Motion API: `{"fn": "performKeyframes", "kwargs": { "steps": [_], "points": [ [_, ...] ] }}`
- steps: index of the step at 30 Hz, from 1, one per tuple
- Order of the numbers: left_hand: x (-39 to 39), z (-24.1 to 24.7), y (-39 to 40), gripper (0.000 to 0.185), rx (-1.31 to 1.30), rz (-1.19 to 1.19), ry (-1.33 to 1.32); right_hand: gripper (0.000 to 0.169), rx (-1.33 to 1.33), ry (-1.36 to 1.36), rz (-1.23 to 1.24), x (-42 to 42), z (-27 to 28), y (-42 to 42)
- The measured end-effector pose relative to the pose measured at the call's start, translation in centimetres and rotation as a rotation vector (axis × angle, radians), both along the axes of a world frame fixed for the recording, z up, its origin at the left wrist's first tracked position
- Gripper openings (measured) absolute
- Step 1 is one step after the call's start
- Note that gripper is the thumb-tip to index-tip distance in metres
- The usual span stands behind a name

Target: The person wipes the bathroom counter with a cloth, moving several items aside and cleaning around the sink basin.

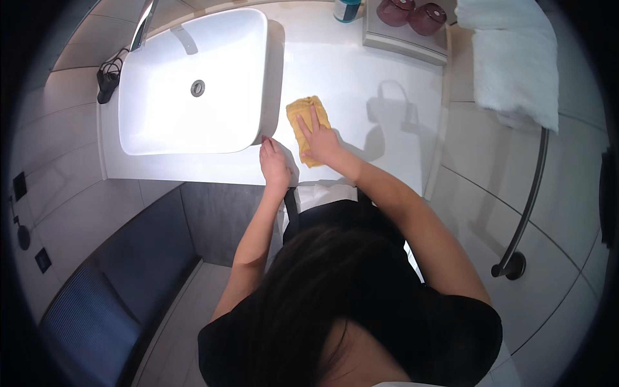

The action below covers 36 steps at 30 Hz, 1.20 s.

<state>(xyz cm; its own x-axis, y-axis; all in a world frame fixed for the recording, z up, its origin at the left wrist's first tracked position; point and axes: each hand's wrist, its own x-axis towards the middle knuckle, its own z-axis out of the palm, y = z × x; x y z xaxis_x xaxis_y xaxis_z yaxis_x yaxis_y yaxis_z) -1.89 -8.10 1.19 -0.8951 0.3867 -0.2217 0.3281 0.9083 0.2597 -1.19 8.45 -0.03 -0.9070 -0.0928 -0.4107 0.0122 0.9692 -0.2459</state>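
Under my right hand (321, 141) lies a folded yellow cloth (296, 109) on the white countertop (338, 67). The hand presses down on it, two fingers stretched forward and spread, the thumb near the cloth's lower left edge. My left hand (275, 164) rests at the counter's front, its fingertips beside the near right corner of the white vessel basin (227, 111). Nothing shows in that hand; its underside is hidden. The basin is rectangular with rounded corners, and a metal drain (198, 88) sits in its floor.
A chrome faucet (144, 26) rises behind the basin; a black corded appliance (107, 84) lies left of it. At the back right are a teal bottle (346, 10) and a raised tray (406, 50) with two dark red cups (427, 19). A white towel (515, 72) hangs on a wall rail (534, 188).
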Motion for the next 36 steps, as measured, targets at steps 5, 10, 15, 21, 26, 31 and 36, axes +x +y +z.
{"fn": "performKeyframes", "kwargs": {
  "steps": [5,10,15,21,26,31,36],
  "points": [
    [0.1,-0.8,-0.5,0.087,-0.011,0.007,0.031,0.104,-0.023,-0.070,-0.066,-7.4,0.2,0.6],
    [-0.2,-0.8,-0.3,0.083,0.013,0.020,0.020,0.093,-0.013,-0.112,-0.235,-16.1,0.1,3.7],
    [-0.4,-0.1,-0.4,0.081,0.033,0.022,0.004,0.089,0.012,-0.191,-0.300,-21.2,0.6,5.2],
    [-0.1,-0.9,-0.8,0.086,0.022,0.006,0.033,0.085,0.068,-0.173,-0.033,-17.5,0.3,3.0],
    [0.1,-1.5,-1.0,0.091,0.018,-0.011,0.067,0.082,0.051,-0.163,0.080,-11.0,0.2,-0.2],
    [0.3,-1.3,-1.1,0.095,0.026,0.006,0.070,0.084,0.022,-0.083,0.211,-4.2,0.0,-1.8],
    [0.7,-0.2,-0.5,0.100,0.023,0.076,0.056,0.088,-0.011,-0.055,0.265,3.1,0.6,-1.0]
  ]
}}
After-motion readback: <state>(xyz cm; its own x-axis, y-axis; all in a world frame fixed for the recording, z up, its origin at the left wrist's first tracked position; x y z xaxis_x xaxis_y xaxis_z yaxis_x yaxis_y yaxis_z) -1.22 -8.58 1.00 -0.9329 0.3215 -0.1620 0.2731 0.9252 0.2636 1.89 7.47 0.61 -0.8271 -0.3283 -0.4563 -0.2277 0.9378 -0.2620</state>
